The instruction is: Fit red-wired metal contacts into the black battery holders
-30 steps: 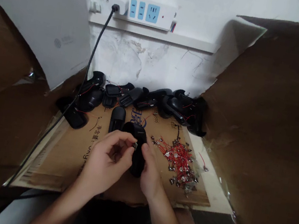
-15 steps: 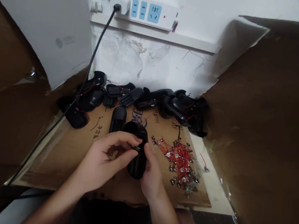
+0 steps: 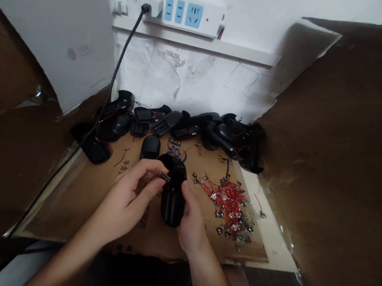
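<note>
A black cord (image 3: 117, 67) drapes down the left; print (image 3: 126, 166) on the cardboard (image 3: 71, 201) reads 净含, near the left hand (image 3: 131, 191), which pinches a small metal piece (image 3: 166, 177) — beside it, mid-board, a black shell (image 3: 171, 205) gripped by the right hand (image 3: 195, 219); digits (image 3: 199, 150) 595 behind — red wires (image 3: 230, 201) heaped right
</note>
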A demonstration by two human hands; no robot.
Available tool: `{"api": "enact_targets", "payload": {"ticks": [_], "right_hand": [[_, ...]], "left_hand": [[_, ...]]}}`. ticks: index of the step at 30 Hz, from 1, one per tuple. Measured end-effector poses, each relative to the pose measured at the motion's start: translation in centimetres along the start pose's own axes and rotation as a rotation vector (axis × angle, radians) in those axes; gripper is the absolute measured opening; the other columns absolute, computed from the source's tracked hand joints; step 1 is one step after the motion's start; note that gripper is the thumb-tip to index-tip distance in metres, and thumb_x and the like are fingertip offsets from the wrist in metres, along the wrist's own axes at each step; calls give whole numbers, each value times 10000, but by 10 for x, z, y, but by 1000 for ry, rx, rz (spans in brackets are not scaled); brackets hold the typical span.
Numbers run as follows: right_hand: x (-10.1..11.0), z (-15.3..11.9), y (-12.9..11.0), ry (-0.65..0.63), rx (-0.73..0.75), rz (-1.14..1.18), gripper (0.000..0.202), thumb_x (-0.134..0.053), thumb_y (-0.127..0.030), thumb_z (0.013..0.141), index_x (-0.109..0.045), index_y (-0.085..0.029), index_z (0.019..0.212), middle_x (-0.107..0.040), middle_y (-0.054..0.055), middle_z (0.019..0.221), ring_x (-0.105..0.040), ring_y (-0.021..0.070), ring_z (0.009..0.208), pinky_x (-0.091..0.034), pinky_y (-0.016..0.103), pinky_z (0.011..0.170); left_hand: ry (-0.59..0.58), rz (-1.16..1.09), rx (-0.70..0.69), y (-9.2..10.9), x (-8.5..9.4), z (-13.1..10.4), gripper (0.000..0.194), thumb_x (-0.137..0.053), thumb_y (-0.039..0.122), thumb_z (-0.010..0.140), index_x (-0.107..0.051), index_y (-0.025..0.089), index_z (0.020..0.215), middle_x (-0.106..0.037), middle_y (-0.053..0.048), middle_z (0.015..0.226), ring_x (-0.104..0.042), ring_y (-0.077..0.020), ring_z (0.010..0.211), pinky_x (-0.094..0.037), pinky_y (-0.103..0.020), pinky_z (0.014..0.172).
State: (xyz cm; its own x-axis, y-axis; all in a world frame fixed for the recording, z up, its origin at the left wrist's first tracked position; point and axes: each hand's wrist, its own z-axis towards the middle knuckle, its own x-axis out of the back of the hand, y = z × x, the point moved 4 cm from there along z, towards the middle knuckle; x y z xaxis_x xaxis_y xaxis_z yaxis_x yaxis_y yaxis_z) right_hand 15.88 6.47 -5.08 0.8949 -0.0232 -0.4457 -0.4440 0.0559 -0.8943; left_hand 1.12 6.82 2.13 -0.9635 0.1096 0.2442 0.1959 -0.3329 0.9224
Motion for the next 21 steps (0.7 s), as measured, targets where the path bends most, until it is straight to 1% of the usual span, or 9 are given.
{"api": "enact_targets", "payload": {"ticks": [2,4,6,8,11,14,16,19,21], "right_hand": [[1,-1,-2,7,30,-87,480,-591,-567,1067,-701,-294,1446,-654,37,1570,-502,279,1533,-304,468,1325],[0,-2,-6,-14,68,-157,497,-565,-582,1085,-672,-300,1481,-644,41,1578,-512,273,1522,-315,458,1316],[-1,-3,-9,-33,89,-181,492,-552,-584,1094,-666,-305,1483,-659,45,1553,-546,274,1485,-351,452,1291],[-1,-3,-10,-41,94,-182,472,-552,-576,1095,-680,-304,1459,-680,48,1519,-567,276,1456,-368,449,1275],[-2,-2,-8,-48,73,-172,464,-552,-572,1095,-694,-294,1439,-692,55,1498,-572,283,1447,-368,455,1269],[-2,-1,-2,-36,11,-99,463,-574,-577,1077,-711,-302,1423,-694,45,1505,-563,288,1468,-372,473,1276],[-2,0,1,-12,-33,-8,465,-607,-593,1043,-741,-303,1381,-710,40,1485,-567,297,1470,-381,489,1281],[0,1,3,28,-58,64,483,-656,-623,990,-773,-288,1318,-730,49,1456,-572,309,1470,-371,512,1297],[2,2,4,44,-51,28,493,-677,-618,981,-765,-286,1336,-708,51,1498,-547,306,1498,-319,521,1327]], "left_hand": [[8,106,-46,2,0,-2,171,-604,283,1089,-696,265,1232,-747,-41,1098,-725,-177,958,-575,-293,876],[20,175,-65,2,0,-3,195,-584,279,1099,-674,272,1271,-758,-46,1145,-739,-190,1005,-568,-310,908],[32,178,-41,-1,0,-5,219,-579,297,1105,-649,283,1311,-768,-48,1163,-752,-198,1033,-568,-318,918],[49,122,10,-4,0,-5,234,-578,329,1110,-633,287,1333,-773,-45,1106,-757,-199,1011,-573,-319,903],[68,-4,64,-4,-1,-4,223,-594,365,1105,-649,274,1301,-752,-26,970,-740,-185,929,-577,-303,867],[54,-80,80,-1,-2,-2,201,-657,366,1072,-702,264,1240,-765,-34,1052,-739,-179,973,-582,-283,876],[5,-88,88,0,-5,-1,261,-677,356,1059,-709,273,1304,-783,-45,1129,-748,-192,1046,-588,-294,919],[-48,-25,88,-3,-8,-1,344,-685,326,1052,-676,282,1393,-798,-55,1154,-751,-207,1085,-584,-325,960],[-14,122,35,-5,-7,-1,275,-727,302,1024,-723,276,1298,-783,-51,1132,-736,-201,1036,-572,-311,902]]}}
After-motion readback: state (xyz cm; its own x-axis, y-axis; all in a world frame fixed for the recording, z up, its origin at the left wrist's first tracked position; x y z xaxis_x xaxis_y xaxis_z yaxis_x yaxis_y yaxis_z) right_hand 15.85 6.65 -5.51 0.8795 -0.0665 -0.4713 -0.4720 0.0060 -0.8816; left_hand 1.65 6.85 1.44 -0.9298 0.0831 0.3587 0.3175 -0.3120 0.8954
